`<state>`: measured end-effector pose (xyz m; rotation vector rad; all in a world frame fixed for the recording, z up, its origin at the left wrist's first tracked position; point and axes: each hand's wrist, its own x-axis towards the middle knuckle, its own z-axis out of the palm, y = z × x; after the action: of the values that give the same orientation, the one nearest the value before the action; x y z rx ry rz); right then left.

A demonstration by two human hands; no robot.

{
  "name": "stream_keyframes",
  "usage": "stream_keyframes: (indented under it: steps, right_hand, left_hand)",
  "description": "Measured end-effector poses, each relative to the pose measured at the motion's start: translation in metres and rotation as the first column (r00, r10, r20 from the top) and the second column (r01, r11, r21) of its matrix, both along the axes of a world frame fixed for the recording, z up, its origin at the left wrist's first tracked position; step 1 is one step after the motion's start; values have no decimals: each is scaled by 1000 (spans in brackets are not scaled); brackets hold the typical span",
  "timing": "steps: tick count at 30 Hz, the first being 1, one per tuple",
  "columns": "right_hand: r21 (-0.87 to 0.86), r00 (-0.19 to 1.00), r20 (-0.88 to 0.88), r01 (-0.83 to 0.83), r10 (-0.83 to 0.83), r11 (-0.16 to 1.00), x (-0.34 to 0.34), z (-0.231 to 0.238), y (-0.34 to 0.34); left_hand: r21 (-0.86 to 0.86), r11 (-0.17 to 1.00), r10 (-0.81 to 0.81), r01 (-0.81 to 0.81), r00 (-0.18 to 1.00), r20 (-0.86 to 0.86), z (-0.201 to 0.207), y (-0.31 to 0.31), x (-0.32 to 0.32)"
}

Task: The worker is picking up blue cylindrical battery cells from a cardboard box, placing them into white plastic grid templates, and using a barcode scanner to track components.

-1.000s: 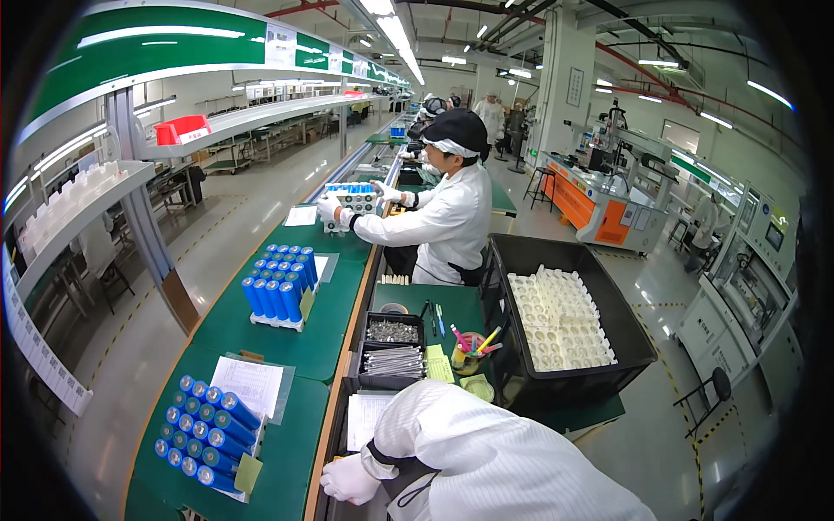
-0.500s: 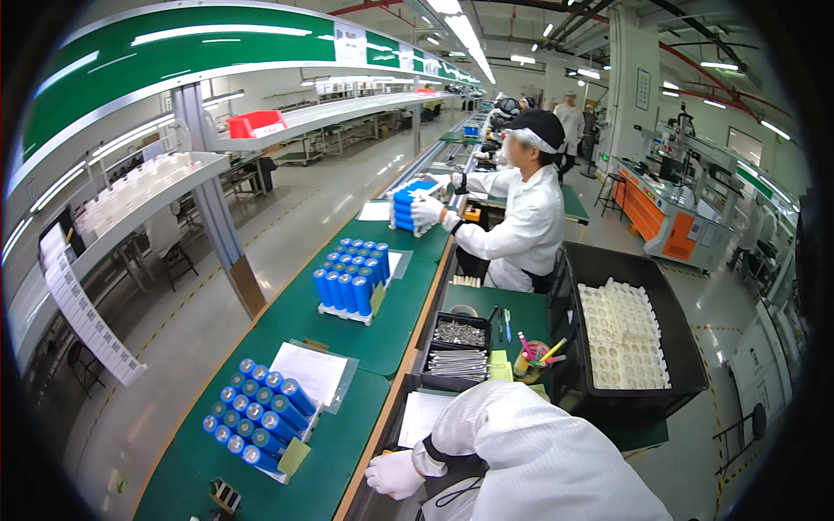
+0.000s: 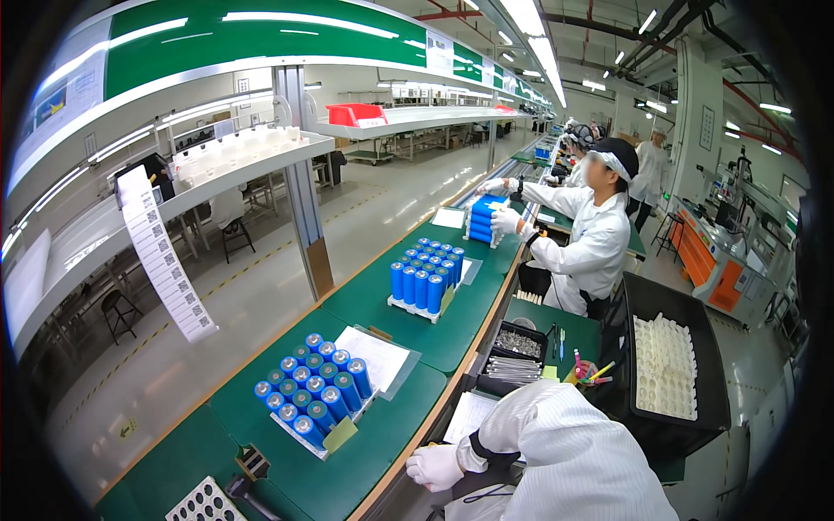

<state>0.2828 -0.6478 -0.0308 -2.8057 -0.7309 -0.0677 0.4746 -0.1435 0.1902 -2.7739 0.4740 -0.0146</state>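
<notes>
My right hand [image 3: 434, 467], in a white glove, rests at the near edge of the green bench [image 3: 382, 434]. Its fingers are curled closed, and a small bit of yellow shows by them; whatever they hold is hidden. A sheet of paper [image 3: 469, 415] lies just beyond that hand. Across the edge stands a block of blue cylindrical battery cells [image 3: 314, 382] in a white holder, with a yellow sticky note [image 3: 340, 435] at its corner. Behind it lies a printed sheet [image 3: 373, 358] in a clear sleeve. My left hand is out of view.
A second battery block [image 3: 426, 276] stands farther along; beyond it a co-worker [image 3: 586, 230] handles another. Right of the bench are trays of screws [image 3: 519, 342] and rods, a pen cup [image 3: 584, 373] and a black crate [image 3: 625, 382]. A white perforated holder [image 3: 206, 504] lies lower left.
The view has turned left, so the bench and batteries sit farther right. A white perforated holder and a dark handle have come into view. My right hand stays at the bench edge.
</notes>
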Motion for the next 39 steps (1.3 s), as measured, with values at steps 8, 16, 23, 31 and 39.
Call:
stream_keyframes:
  steps: [8,16,23,31,39]
  right_hand:
    - [-25,1000,-13,8,-8,1000,0,6,2]
    - [-34,999,-37,11,-12,999,0,5,1]
    - [-42,1000,-28,12,-13,999,0,6,2]
    - [-6,1000,-3,8,-8,1000,1,4,1]
    - [-24,1000,-13,12,-12,1000,-1,6,1]
  left_hand:
    - [-41,999,10,-10,1000,-2,4,-4,-3]
    - [8,995,-96,96,994,44,4,-5,-6]
    - [50,970,-243,238,961,130,-5,3,-3]
    - [4,953,-301,304,940,161,-9,7,2]
    - [-5,974,-226,228,967,120,-6,4,-2]
